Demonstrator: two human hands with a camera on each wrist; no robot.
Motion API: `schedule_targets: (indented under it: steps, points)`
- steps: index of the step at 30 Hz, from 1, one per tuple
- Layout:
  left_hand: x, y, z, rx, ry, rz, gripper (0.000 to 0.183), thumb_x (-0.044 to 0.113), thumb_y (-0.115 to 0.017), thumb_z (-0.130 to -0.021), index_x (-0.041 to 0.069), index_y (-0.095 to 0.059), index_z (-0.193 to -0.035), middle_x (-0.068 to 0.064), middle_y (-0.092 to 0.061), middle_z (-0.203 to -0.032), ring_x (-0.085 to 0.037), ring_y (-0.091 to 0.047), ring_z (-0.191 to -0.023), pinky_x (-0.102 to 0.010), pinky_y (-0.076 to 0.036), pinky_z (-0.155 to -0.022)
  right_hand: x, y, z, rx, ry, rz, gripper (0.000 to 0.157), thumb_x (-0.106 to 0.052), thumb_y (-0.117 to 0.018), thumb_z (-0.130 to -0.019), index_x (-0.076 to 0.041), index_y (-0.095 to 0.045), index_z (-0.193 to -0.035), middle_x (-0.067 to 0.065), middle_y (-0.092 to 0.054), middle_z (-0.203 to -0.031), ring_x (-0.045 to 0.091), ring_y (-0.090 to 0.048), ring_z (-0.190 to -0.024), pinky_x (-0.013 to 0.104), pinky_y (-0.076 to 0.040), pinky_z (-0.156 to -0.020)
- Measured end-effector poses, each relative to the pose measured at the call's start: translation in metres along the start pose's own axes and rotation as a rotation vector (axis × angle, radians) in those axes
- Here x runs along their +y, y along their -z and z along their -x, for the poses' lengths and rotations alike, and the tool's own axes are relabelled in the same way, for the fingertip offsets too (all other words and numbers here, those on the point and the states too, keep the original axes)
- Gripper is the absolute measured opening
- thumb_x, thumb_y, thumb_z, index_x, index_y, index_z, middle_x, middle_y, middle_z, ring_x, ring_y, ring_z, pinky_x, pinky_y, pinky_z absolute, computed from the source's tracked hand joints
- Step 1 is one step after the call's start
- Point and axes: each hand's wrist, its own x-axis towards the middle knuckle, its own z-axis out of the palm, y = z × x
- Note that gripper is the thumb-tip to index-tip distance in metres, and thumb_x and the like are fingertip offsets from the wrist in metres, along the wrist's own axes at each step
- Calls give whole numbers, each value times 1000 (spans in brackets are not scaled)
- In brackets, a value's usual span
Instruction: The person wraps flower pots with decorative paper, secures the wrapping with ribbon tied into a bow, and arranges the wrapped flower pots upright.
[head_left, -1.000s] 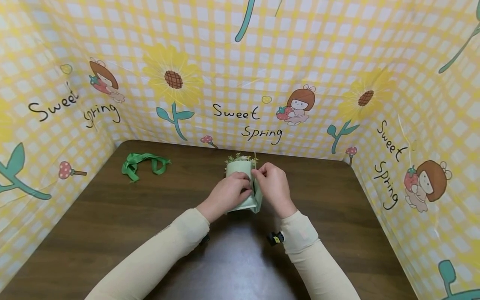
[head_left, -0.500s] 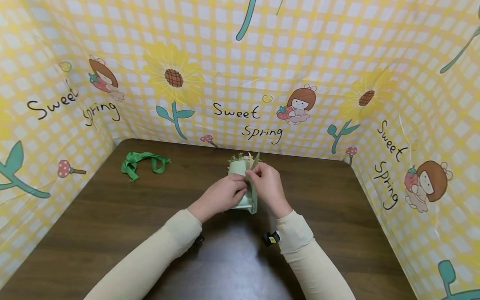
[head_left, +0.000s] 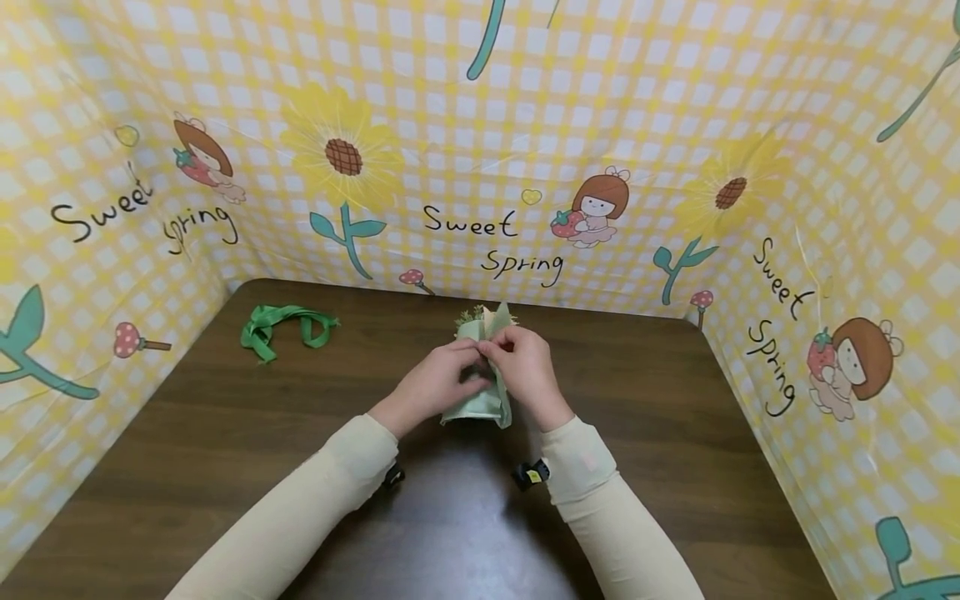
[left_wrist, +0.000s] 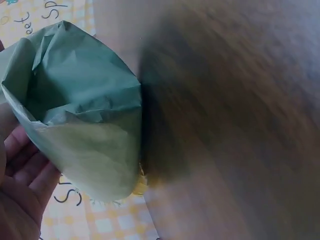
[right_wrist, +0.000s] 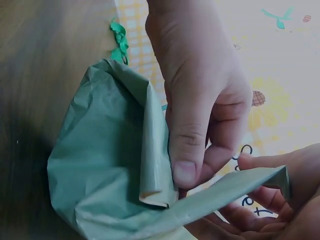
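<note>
A small flower bouquet (head_left: 468, 317) lies wrapped in pale green wrapping paper (head_left: 478, 407), its blossoms toward the back wall. The paper forms a tube whose hollow lower end shows in both wrist views. My left hand (head_left: 431, 382) lies on its left side; in the right wrist view, that hand's thumb (right_wrist: 186, 172) and fingers pinch a rolled paper edge. My right hand (head_left: 531, 371) pinches the opposite flap (right_wrist: 240, 187) near the left fingertips. The flap's pointed tip (head_left: 501, 317) sticks up beside the blossoms. Palms and some fingers are partly hidden.
A crumpled green ribbon (head_left: 288, 327) lies at the back left of the dark wooden table (head_left: 337, 500). Yellow checked cloth walls (head_left: 412, 150) stand close behind the bouquet and at both sides. Black wrist cameras (head_left: 531, 475) sit under the sleeves.
My right hand has moved left with the paper flap, bringing it across the bouquet to the left hand's fingertips. The left hand has shifted slightly left. The ribbon stays put.
</note>
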Motion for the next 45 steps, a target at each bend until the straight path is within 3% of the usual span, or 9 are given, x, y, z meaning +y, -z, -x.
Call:
schedule_targets:
  steps: [7, 14, 19, 25, 32, 36, 40, 45]
  points:
    - [-5, 9, -1, -19, -91, -51, 14, 19, -71, -98, 13, -79, -107, -1, -74, -118, -20, -64, -121, -39, -49, -107, -2, -3, 2, 24, -16, -18, 19, -23, -73, -97, -12, -70, -81, 2, -74, -92, 17, -64, -79, 29, -50, -66]
    - [-11, 22, -3, -181, -114, 1, 25, 9, -65, -99, 13, -77, -120, -4, -69, -132, -20, -60, -131, -39, -50, -107, 0, -7, 4, 16, -25, 57, 18, -24, -69, -100, -14, -68, -85, 0, -72, -89, 15, -61, -73, 28, -48, -62]
    - [-18, 24, -5, -232, -104, 26, 26, 11, -67, -99, 14, -76, -123, -3, -68, -135, -20, -60, -131, -40, -51, -105, 1, -13, 7, 25, -5, 115, 17, -25, -67, -101, -16, -68, -87, -2, -71, -85, 14, -62, -72, 29, -49, -63]
    - [-25, 16, -2, -185, 38, 228, 20, 11, -71, -97, 12, -75, -116, -2, -71, -125, -21, -65, -119, -43, -53, -99, 2, -17, 14, 61, 66, 192, 15, -25, -68, -100, -13, -70, -92, 2, -74, -89, 20, -66, -77, 35, -52, -68]
    - [-24, 1, 2, -46, 191, 513, 30, 3, -76, -91, 8, -58, -114, -9, -62, -130, -26, -60, -131, -45, -53, -102, 8, -23, 21, 106, 144, 299, 15, -23, -68, -100, -10, -70, -92, 4, -71, -85, 21, -64, -72, 37, -52, -66]
    - [-21, -5, 3, 3, 214, 584, 39, -3, -76, -89, 6, -50, -118, -13, -56, -142, -28, -55, -136, -46, -51, -104, 10, -26, 26, 98, 201, 384, 15, -20, -67, -100, -11, -69, -88, 2, -65, -77, 19, -61, -65, 36, -50, -60]
    - [-19, -8, 0, 13, 206, 634, 54, -11, -69, -91, 3, -44, -137, -19, -37, -156, -33, -41, -146, -45, -45, -109, 11, -25, 29, 53, 247, 463, 22, -25, -65, -101, -15, -65, -82, -2, -59, -72, 15, -55, -60, 32, -45, -56]
    - [-23, -5, -2, 7, 170, 593, 58, -5, -70, -92, -1, -48, -146, -18, -18, -167, -36, -33, -151, -42, -43, -111, 12, -20, 29, -2, 276, 485, 31, -33, -62, -103, -18, -59, -76, -4, -55, -70, 13, -50, -59, 30, -41, -56]
